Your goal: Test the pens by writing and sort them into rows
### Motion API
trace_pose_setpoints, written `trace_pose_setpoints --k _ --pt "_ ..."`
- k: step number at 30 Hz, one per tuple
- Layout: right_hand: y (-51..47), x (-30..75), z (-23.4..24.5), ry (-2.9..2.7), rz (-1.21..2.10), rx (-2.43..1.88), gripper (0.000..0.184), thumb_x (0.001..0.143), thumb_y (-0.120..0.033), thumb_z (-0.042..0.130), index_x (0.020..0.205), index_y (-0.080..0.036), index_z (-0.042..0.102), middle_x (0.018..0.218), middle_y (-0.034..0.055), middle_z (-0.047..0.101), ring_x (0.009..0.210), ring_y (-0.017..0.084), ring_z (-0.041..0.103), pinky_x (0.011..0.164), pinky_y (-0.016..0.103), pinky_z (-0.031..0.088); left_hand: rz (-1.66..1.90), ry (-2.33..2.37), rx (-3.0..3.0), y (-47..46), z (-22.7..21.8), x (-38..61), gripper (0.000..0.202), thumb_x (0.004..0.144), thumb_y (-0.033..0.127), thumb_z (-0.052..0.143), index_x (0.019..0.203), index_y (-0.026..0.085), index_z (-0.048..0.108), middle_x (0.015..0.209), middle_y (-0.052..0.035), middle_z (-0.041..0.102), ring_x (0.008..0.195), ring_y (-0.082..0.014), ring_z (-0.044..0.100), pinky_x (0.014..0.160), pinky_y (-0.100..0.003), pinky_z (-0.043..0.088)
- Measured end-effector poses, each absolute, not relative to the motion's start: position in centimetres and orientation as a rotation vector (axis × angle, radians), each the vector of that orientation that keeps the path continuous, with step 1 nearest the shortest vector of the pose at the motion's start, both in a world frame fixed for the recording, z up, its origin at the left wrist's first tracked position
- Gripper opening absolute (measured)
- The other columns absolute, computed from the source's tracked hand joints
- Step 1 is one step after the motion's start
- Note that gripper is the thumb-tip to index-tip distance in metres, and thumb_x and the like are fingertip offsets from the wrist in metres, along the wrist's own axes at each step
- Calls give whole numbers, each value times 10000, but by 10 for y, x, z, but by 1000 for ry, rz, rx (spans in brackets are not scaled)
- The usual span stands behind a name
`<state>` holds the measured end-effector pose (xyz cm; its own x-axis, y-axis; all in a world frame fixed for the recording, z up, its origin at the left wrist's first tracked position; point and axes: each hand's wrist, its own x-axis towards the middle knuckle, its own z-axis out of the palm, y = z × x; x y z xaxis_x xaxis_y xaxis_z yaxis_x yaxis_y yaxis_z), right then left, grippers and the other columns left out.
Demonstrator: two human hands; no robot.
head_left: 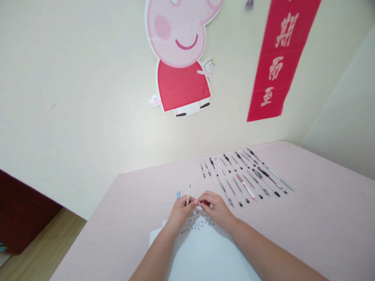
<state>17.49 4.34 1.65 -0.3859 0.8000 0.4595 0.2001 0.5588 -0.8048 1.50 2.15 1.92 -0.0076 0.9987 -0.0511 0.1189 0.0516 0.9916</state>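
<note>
My left hand [180,212] is closed around a white pen [188,197], which stands nearly upright with its dark tip pointing up. Thumb and fingers of my right hand [216,207] are pinched together, meeting the left fingertips. Something small and pale shows between them, too small to name. Just beyond the left hand is a blue pen cap [178,194]; whether it touches the fingers I cannot tell. Under both hands lies white paper [211,253] with rows of small dark handwriting near its top.
Two rows of pens and refills [231,187] lie on the pink tabletop [322,218], to the right and beyond my hands. One pink-and-white pen [246,188] is among them. Behind the table, a cartoon pig cutout [184,86] and a red banner [281,58] hang on the wall.
</note>
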Motion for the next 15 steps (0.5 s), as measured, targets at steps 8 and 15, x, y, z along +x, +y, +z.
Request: trace_pose_setpoints --k 8,15 --pt "45 175 15 -1833 831 -851 96 808 -190 547 807 -192 643 731 26 592 654 138 534 617 261 424 1098 1532 1668 26 21 5 268 794 412 533 828 164 630 778 -41 608 733 -173 554 679 -290 420" --pt "54 178 8 -1563 874 -1000 149 791 -304 560 797 -176 635 738 36 606 629 143 526 583 260 429 965 1673 2146 23 25 -5 293 897 348 382 951 184 618 919 -75 583 892 -199 554 811 -338 433"
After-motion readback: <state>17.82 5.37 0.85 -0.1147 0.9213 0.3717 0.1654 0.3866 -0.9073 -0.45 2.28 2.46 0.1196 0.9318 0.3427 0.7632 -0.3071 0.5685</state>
